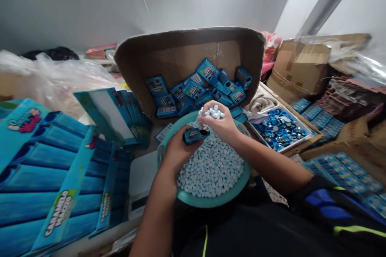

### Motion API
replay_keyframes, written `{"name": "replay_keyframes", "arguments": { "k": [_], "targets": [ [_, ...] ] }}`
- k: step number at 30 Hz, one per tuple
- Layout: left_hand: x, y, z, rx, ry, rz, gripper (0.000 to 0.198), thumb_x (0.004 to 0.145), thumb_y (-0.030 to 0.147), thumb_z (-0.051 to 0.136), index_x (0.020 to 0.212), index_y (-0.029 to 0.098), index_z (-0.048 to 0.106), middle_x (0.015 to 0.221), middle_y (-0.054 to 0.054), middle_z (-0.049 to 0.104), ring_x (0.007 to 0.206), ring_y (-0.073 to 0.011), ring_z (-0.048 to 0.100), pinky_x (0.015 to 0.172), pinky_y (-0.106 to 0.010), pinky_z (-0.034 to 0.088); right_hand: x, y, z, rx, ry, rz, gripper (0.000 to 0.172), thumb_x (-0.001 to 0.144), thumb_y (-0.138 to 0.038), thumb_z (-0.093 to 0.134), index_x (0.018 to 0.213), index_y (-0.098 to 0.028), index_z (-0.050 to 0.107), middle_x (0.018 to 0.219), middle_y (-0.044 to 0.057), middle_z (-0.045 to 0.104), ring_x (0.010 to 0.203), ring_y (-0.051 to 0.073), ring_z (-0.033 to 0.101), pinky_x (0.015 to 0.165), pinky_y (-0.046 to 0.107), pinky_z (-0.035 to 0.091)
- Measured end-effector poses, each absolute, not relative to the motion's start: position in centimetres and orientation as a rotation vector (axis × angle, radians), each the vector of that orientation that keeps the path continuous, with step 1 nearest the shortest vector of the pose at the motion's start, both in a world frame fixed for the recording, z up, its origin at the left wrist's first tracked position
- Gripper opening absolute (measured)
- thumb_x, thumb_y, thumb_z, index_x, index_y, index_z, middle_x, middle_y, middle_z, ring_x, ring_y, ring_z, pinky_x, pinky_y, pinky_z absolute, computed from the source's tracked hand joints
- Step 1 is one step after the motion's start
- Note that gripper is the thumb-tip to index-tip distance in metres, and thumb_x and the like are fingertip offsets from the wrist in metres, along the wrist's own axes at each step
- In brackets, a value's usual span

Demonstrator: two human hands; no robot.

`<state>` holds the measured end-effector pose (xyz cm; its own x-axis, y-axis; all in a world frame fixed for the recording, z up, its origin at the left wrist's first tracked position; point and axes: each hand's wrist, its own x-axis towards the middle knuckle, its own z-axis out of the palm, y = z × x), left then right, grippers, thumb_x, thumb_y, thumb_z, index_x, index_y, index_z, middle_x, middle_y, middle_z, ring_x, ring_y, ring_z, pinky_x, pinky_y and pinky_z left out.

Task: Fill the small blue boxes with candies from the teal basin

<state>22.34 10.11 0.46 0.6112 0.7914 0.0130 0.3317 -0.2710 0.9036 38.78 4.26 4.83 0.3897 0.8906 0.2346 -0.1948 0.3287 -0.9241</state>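
My left hand (177, 148) is wrapped round a small blue candy box (192, 135), whose dark open end faces right. Close above that opening, my right hand (219, 122) is cupped round a handful of pale candies (213, 111). Both hands are over a turquoise tub (208, 202), which holds a heap of the same pale blue-white candies (211, 168). Behind the tub, several blue candy boxes (194, 90) lie jumbled in a large cardboard box (187, 54).
Blue display cartons (60, 213) of upright boxes stand at the left. A white scale (143, 176) sits left of the tub. At the right, a white tray (297, 148) holds blue and silver caps (276, 126), with wrapped blue packs (346, 172) and cartons (298, 62) beyond.
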Motion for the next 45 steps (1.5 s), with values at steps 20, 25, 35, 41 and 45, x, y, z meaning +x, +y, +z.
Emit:
{"name": "replay_keyframes", "arguments": {
  "k": [20,25,35,41,45],
  "targets": [
    [22.3,10.2,0.6,1.960,0.874,0.586,0.047,0.078,0.037,0.084,0.121,0.026,0.068,0.123,-0.004,0.074,0.115,-0.0277,0.070,0.096,-0.037,0.053,37.9,4.6,3.0,-0.893,-0.739,0.844,0.045,0.074,-0.044,0.085,0.084,-0.026,0.045,0.075,-0.005,0.064,0.071,0.018,0.071,0.068,0.031,0.060],
    [22.4,10.0,0.1,1.924,0.816,0.608,0.044,0.080,0.035,0.082,0.121,0.026,0.067,0.125,-0.004,0.074,0.119,-0.0274,0.068,0.102,-0.038,0.052,38.0,4.2,3.1,-0.923,-0.784,0.817,0.038,0.078,-0.046,0.083,0.081,-0.025,0.051,0.072,-0.004,0.067,0.071,0.019,0.070,0.073,0.033,0.060],
    [22.4,9.8,0.9,1.913,0.864,0.558,0.042,0.078,0.035,0.082,0.116,0.022,0.068,0.112,-0.004,0.075,0.106,-0.0260,0.070,0.094,-0.035,0.054,38.1,3.6,3.3,-1.061,-1.167,0.632,0.057,0.105,-0.064,0.047,0.072,-0.022,0.068,0.078,0.005,0.071,0.081,0.020,0.070,0.081,0.034,0.057],
    [22.3,10.0,1.3,1.891,0.896,0.596,0.036,0.077,0.034,0.080,0.109,0.022,0.068,0.105,-0.002,0.074,0.100,-0.0241,0.069,0.086,-0.033,0.054,39.0,2.2,2.2,-1.165,-1.518,0.532,0.023,0.103,-0.039,0.056,0.100,-0.030,0.076,0.099,0.003,0.078,0.100,0.028,0.073,0.094,0.045,0.058],
    [22.2,10.5,0.8,1.888,0.940,0.608,0.041,0.073,0.037,0.081,0.109,0.021,0.067,0.105,-0.003,0.074,0.099,-0.0256,0.069,0.087,-0.036,0.054,39.6,1.5,1.6,-1.269,-1.713,0.298,0.023,0.094,-0.021,0.060,0.102,-0.034,0.077,0.106,0.003,0.078,0.121,0.035,0.067,0.106,0.055,0.051]
  ]
}}
